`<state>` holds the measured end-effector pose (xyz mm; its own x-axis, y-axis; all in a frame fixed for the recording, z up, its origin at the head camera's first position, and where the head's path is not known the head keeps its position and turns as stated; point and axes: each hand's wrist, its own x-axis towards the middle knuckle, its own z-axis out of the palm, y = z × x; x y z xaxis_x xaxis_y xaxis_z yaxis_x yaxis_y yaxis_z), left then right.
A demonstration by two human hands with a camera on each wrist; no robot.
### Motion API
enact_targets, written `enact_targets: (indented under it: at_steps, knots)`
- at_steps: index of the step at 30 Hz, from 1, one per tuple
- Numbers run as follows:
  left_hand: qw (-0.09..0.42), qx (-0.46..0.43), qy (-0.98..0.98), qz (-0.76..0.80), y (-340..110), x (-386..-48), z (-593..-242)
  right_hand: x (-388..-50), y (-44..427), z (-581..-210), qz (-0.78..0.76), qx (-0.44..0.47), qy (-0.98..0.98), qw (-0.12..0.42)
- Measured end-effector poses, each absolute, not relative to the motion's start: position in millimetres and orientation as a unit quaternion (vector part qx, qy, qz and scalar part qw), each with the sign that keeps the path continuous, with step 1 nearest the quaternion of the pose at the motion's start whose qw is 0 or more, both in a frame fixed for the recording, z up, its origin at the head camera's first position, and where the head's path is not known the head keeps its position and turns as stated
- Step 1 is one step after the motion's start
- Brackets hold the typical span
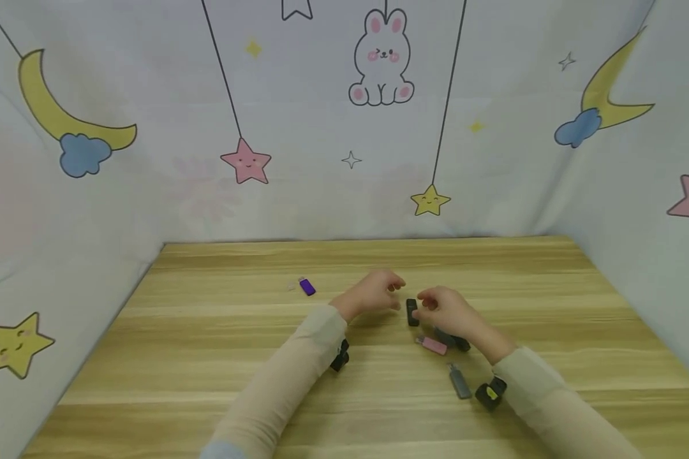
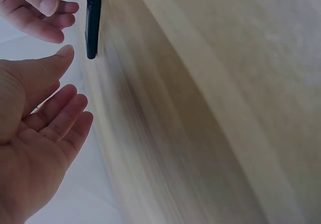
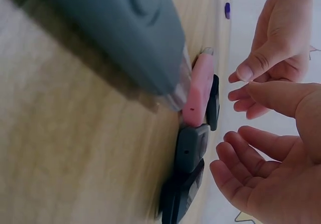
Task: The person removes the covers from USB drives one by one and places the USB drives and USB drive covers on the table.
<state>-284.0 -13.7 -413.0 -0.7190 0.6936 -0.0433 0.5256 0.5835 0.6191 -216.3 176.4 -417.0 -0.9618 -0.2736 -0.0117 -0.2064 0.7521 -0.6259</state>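
Observation:
My left hand (image 1: 376, 292) hovers over the table, its fingers loosely bent and holding nothing. Facing it, my right hand (image 1: 450, 310) is raised beside a black USB flash drive (image 1: 412, 306); the right wrist view shows its fingers relaxed and nothing between them. Nearer to me lies a pink flash drive (image 1: 434, 346), with a grey one (image 1: 460, 382) below it. Partly hidden under my right hand are a grey flash drive (image 3: 186, 151) and a black one (image 3: 183, 196), close together. Both palms (image 2: 37, 148) appear bare in the left wrist view.
A purple flash drive (image 1: 307, 287) lies at the back left, with a small clear piece (image 1: 290, 285) beside it. Dark wrist cameras (image 1: 490, 393) hang under both sleeves. White patterned cloth (image 1: 321, 115) encloses the wooden table (image 1: 207, 357) at the back and sides.

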Motion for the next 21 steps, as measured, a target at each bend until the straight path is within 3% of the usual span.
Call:
enact_targets:
  at_steps: [21]
  knots:
    - [0.154, 0.358, 0.883, 0.262, 3, -291, -426, -225, 173, -426, -0.318, -0.138, 0.934, 0.090]
